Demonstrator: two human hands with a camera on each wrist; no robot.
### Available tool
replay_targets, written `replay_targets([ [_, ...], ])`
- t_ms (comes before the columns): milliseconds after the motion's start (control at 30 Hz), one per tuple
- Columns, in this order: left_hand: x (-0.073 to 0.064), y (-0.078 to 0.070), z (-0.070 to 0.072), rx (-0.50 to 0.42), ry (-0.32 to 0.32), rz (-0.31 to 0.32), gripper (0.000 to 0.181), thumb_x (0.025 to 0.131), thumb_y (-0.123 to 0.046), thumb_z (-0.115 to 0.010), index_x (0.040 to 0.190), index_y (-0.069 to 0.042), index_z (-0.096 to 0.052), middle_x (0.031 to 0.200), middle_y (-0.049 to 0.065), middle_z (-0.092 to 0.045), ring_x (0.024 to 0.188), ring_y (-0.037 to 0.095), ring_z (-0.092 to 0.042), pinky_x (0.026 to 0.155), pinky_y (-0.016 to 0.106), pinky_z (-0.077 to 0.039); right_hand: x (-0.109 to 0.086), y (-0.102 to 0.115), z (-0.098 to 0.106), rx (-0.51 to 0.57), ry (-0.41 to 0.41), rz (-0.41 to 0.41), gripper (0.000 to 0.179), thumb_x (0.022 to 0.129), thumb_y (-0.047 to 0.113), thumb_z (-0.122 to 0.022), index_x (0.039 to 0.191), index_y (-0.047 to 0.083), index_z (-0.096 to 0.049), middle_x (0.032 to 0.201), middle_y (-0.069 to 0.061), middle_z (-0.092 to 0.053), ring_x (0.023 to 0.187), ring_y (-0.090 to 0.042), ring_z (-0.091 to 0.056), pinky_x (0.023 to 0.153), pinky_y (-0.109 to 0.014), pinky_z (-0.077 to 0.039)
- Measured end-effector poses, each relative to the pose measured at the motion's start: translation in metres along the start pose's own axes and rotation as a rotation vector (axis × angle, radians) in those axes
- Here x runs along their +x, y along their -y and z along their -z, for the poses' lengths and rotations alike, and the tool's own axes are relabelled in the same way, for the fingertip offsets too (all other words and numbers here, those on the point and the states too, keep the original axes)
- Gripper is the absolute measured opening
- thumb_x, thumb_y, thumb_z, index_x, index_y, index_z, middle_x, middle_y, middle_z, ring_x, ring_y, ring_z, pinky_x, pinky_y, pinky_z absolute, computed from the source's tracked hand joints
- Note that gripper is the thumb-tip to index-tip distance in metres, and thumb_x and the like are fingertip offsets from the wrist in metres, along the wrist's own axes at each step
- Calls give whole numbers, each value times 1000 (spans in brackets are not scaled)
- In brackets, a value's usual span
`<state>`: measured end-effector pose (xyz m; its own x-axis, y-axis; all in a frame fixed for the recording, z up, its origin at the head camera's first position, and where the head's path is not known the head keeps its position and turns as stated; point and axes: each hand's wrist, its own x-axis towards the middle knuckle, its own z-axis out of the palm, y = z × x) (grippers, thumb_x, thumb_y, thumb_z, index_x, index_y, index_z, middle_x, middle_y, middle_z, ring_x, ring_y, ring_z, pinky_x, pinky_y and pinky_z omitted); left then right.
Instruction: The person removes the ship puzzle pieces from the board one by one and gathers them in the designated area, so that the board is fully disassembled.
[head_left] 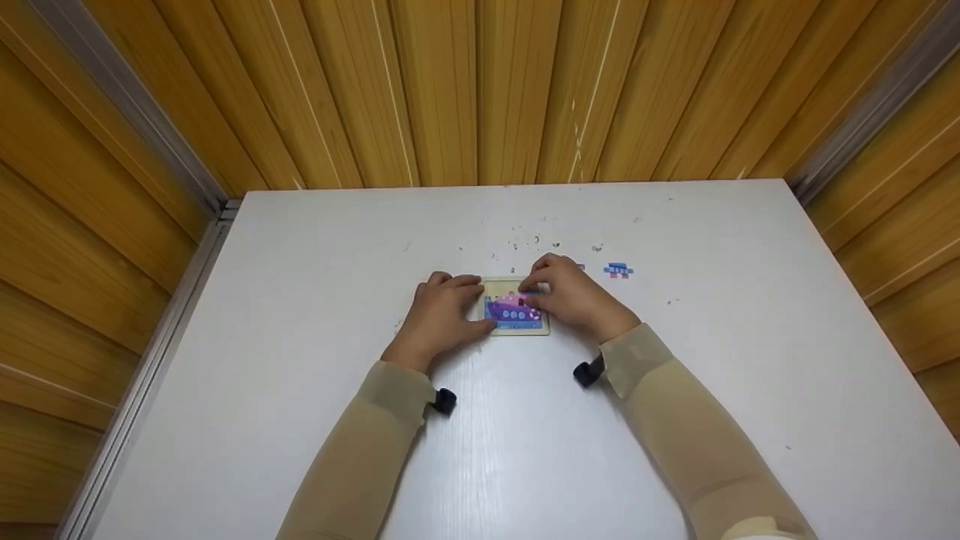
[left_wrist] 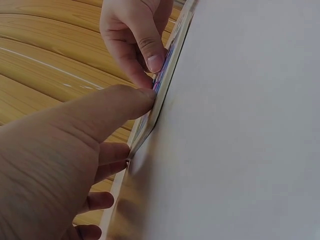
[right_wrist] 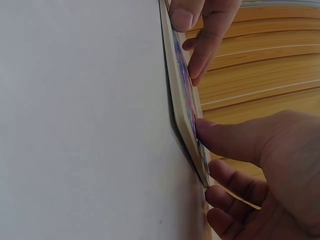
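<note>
Tray holds ship pieces, table all round. My left hand grips its edge; right hand half-closed, can't tell on what.

Soft light brightens the head view, leaving a pale sheen on the white desk. Both wrist views look dimmer, with blurry-edged shadows low down.

White table, wood-patterned walls

The white table carries a pale-framed picture puzzle near its middle. To the right lies a blue-and-pink piece, well apart from the frame; dark specks dot the surface beyond the puzzle.
</note>
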<state>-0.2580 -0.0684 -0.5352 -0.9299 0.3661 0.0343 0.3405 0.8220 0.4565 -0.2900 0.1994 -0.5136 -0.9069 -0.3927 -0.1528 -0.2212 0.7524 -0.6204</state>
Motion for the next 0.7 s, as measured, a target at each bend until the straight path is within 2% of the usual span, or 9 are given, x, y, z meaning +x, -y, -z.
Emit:
replay_targets([
  [267,0,0,0,-7,-1,1,73,96,-55,-86,155,-15,-71,166,-2,-65,148,30,-54,125,52,-42,0,-1,-2,13,-18,5,20,110,21,-76,128,20,-83,141,-5,-65,146,-32,-54,133,-58,-40],
  [500,0,-1,2,-15,12,12,73,96,-56,-86,155,-15,-71,168,-1,-63,151,31,-53,127,52,-41,2,1,-1,1,-32,30,42,105,16,-81,145,8,-72,142,-14,-68,137,-35,-58,124,-55,-47],
  [700,-1,0,1,-15,10,10,73,97,-56,-85,155,-15,-71,168,-1,-63,151,32,-53,126,53,-41,0,1,-1,13,-31,-1,36,106,21,-81,141,17,-76,140,-8,-68,140,-33,-55,126,-57,-45],
])
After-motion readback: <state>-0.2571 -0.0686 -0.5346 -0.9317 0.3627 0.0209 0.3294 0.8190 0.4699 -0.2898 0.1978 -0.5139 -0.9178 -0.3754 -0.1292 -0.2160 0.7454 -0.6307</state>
